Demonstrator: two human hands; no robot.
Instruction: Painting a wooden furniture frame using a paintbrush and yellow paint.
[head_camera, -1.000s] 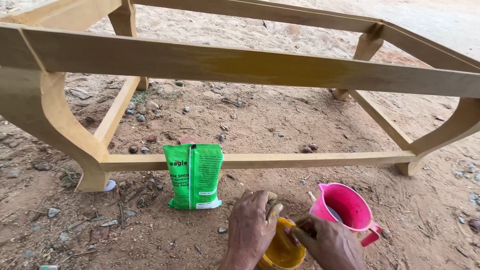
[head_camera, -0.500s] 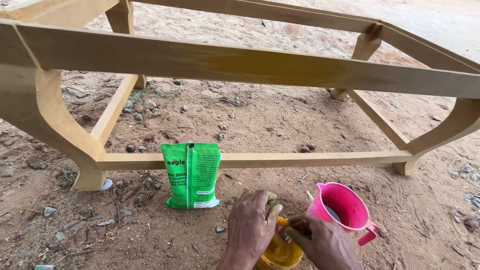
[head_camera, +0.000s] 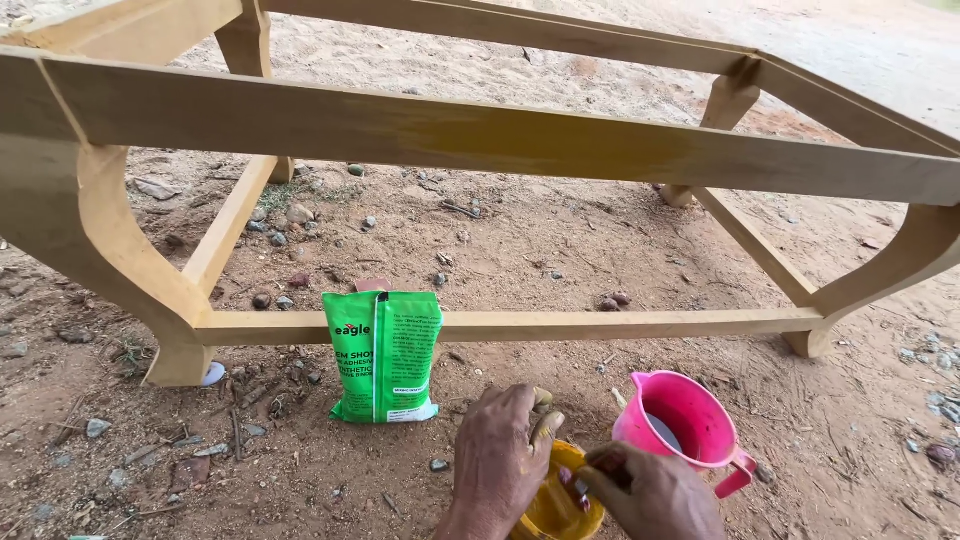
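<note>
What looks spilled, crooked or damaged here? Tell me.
Nothing spilled or broken. The green pouch stands upright against the wooden frame; the pink jug sits upright. Only the left hand's fingertips are stained yellow, over the yellow bowl.

Bare wooden furniture frame (head_camera: 480, 140) on curved legs; sandy, stony ground (head_camera: 560, 240) beneath; even daylight.

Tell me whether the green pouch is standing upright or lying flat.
Upright. The green pouch stands on its bottom edge on the dirt, its back against the lower rail of the wooden frame, left of the pink jug.
</note>
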